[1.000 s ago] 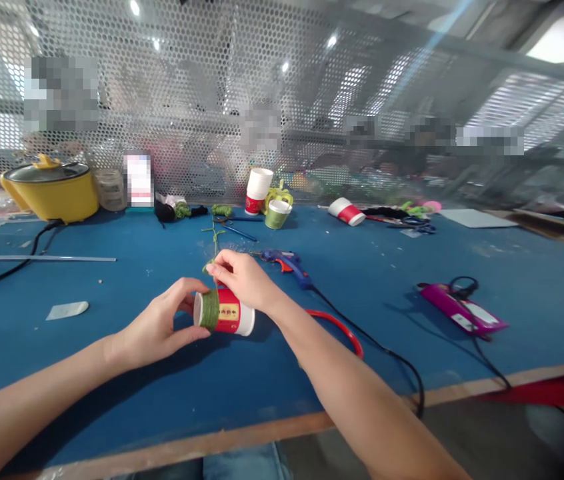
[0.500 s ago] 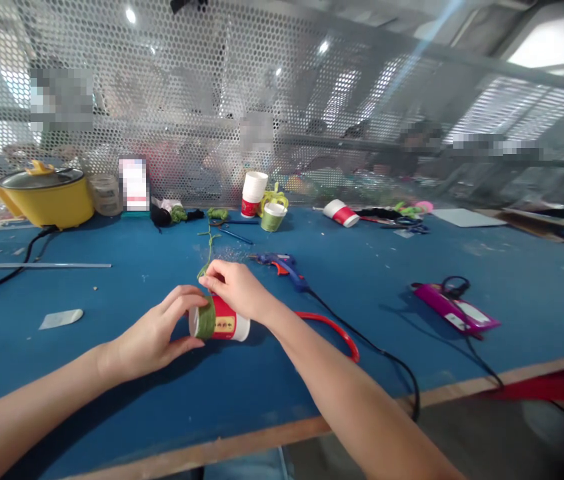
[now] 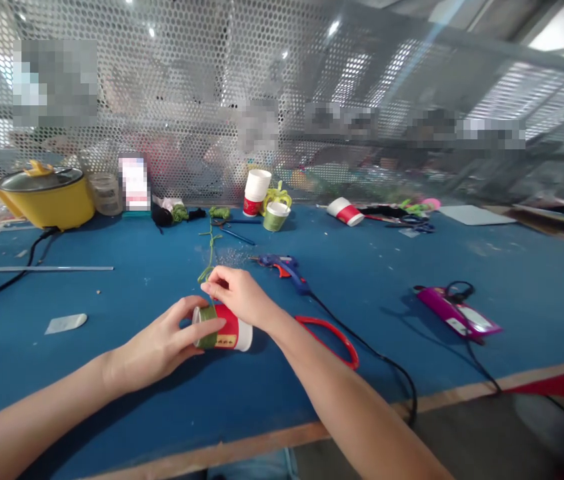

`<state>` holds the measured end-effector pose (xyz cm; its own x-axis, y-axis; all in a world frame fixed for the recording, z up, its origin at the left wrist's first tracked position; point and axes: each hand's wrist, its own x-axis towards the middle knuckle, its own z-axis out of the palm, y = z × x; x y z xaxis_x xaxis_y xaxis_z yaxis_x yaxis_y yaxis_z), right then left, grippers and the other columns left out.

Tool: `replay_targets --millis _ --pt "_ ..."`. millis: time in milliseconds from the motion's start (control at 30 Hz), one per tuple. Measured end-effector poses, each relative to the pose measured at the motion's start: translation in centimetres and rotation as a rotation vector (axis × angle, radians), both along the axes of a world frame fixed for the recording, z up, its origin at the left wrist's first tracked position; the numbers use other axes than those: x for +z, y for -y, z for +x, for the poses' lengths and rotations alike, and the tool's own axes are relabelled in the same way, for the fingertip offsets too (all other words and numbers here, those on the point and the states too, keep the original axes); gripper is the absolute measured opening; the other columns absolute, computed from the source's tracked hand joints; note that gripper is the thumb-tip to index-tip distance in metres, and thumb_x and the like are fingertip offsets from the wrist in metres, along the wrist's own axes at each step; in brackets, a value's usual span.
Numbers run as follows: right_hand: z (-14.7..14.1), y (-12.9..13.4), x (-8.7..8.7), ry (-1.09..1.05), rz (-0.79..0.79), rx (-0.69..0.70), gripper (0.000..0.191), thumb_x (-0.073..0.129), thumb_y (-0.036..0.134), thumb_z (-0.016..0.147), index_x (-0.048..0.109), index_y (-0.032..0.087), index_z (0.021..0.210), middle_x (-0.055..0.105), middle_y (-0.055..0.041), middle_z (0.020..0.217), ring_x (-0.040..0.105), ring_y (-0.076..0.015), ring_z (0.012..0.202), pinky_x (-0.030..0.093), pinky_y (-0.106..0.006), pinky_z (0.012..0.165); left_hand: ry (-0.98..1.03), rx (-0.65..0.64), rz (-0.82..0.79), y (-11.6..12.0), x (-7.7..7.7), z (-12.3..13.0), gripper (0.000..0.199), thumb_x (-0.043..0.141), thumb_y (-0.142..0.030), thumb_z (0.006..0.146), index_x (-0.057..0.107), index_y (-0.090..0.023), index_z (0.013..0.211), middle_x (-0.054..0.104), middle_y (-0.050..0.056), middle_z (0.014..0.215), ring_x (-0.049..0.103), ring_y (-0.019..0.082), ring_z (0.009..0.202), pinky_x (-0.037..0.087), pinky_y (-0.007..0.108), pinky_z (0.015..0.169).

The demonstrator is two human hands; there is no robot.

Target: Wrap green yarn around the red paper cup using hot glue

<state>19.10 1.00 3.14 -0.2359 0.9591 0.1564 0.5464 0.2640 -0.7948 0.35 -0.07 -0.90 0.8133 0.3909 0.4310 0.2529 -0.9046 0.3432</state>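
Note:
My left hand grips a red and white paper cup lying on its side, its opening or base toward the left. A band of green yarn is wound around the cup's left part, and one finger of this hand stretches over onto the red part. Just above the cup, my right hand is closed in a pinch on the green yarn strand. That strand trails across the table from a small green yarn ball at the back.
A blue glue gun lies beyond my right hand, its cord running to the front edge. A red loop-shaped handle rests under my right forearm. Purple packet at right; yellow pot, stacked cups and green-wrapped cup stand behind.
A left-hand finger has come forward over the cup's red part, and the cup appears slightly turned. My right hand stays just above it, pinching the yarn. The view has shifted slightly.

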Motion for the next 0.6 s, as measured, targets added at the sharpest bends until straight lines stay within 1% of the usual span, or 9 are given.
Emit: replay_targets --millis 67,167,267,367,533,600 --pt "0.0 0.1 0.1 -0.03 -0.011 0.008 0.017 0.055 0.025 0.079 0.05 0.017 0.065 0.051 0.0038 0.059 0.044 -0.009 0.056 0.035 -0.022 0.056 -0.012 -0.012 -0.013 0.1 -0.2 0.1 0.049 0.044 -0.007 0.085 0.035 -0.026 0.13 0.036 0.012 0.123 0.048 0.024 0.107 0.052 0.038 0.084" --pt "0.0 0.1 0.1 -0.048 -0.019 0.017 0.016 0.056 0.025 0.079 0.051 0.017 0.065 0.05 0.0045 0.059 0.043 -0.0086 0.056 0.035 -0.022 0.056 -0.019 -0.014 -0.047 0.1 -0.3 0.2 0.052 0.044 -0.007 0.085 0.031 -0.024 0.132 0.038 0.014 0.123 0.048 0.025 0.11 0.051 0.041 0.087" --pt "0.1 0.1 0.1 -0.044 -0.054 0.027 0.017 0.057 0.025 0.078 0.051 0.017 0.064 0.05 0.0046 0.058 0.044 -0.0086 0.056 0.036 -0.021 0.056 -0.034 0.004 -0.099 0.1 0.0 0.3 0.056 0.049 -0.007 0.083 0.028 -0.02 0.133 0.04 0.016 0.124 0.047 0.027 0.115 0.049 0.042 0.091" --pt "0.2 0.1 0.0 -0.035 -0.081 0.035 0.018 0.056 0.027 0.079 0.053 0.017 0.065 0.053 0.0035 0.059 0.046 -0.0092 0.058 0.038 -0.022 0.057 -0.059 0.016 -0.14 0.2 0.4 0.4 0.056 0.053 -0.006 0.08 0.029 -0.018 0.13 0.042 0.016 0.125 0.048 0.027 0.115 0.049 0.041 0.093" --pt "0.9 0.3 0.6 0.009 -0.11 0.011 0.03 0.045 0.037 0.086 0.057 0.015 0.069 0.059 -0.0009 0.065 0.054 -0.0114 0.062 0.041 -0.023 0.061 -0.034 0.053 -0.155 0.0 0.6 0.3 0.054 0.054 -0.003 0.075 0.033 -0.018 0.123 0.046 0.014 0.119 0.055 0.026 0.107 0.053 0.039 0.087" --pt "1.3 0.3 1.0 0.058 -0.147 0.024 0.031 0.046 0.04 0.085 0.06 0.015 0.074 0.062 -0.003 0.07 0.056 -0.013 0.065 0.043 -0.024 0.062 -0.008 0.085 -0.135 -0.4 0.6 0.2 0.054 0.055 -0.003 0.074 0.033 -0.018 0.122 0.047 0.015 0.118 0.056 0.026 0.106 0.054 0.038 0.085"
